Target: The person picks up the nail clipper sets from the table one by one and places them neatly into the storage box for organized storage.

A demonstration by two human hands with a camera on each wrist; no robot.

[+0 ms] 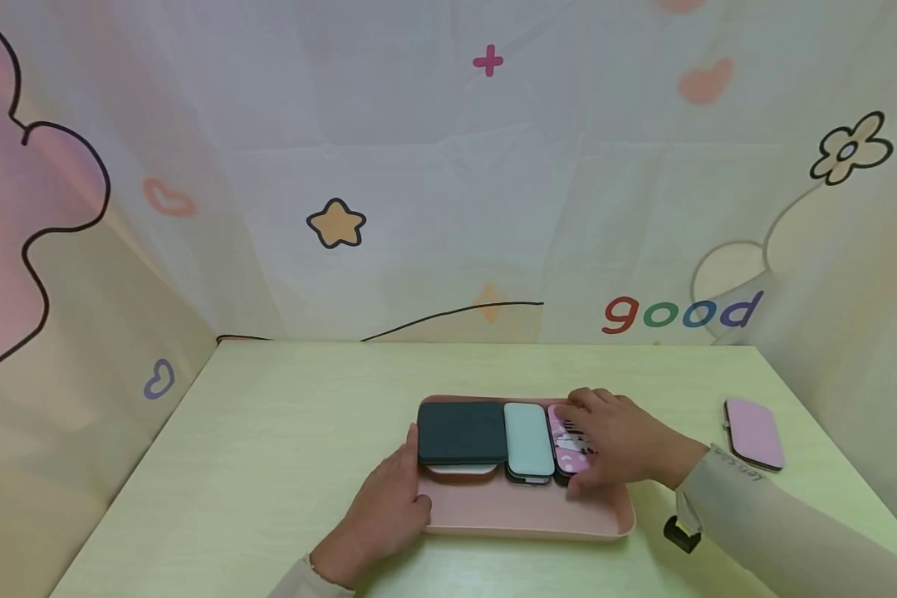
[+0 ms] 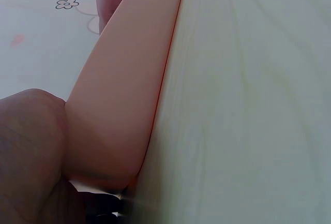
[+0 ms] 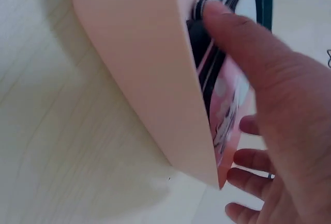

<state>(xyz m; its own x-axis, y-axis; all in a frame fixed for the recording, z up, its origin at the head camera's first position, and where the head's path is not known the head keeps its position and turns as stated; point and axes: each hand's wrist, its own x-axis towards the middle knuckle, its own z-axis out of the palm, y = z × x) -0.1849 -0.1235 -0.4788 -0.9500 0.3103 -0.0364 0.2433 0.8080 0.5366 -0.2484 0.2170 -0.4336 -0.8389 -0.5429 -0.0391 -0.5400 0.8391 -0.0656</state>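
Note:
My left hand (image 1: 387, 500) lies along the left side of a pink tray (image 1: 526, 515), fingers fairly straight against the wall and thumb at the near corner. In the right wrist view, the thumb of my right hand (image 1: 620, 436) is at the near end of a pink cartoon-print case (image 1: 571, 448), with a finger touching the far part. That case lies in the tray's right part, over something dark. Beside it are a mint case (image 1: 529, 440) and a larger dark green case (image 1: 462, 432), which sits on a white-edged item (image 1: 459, 469).
A plain pink case (image 1: 755, 432) with a dark edge lies on the pale table (image 1: 306, 415), right of the tray. Printed curtains (image 1: 433, 208) hang behind and at both sides. A black object (image 1: 682, 534) hangs below the right sleeve (image 1: 777, 507).

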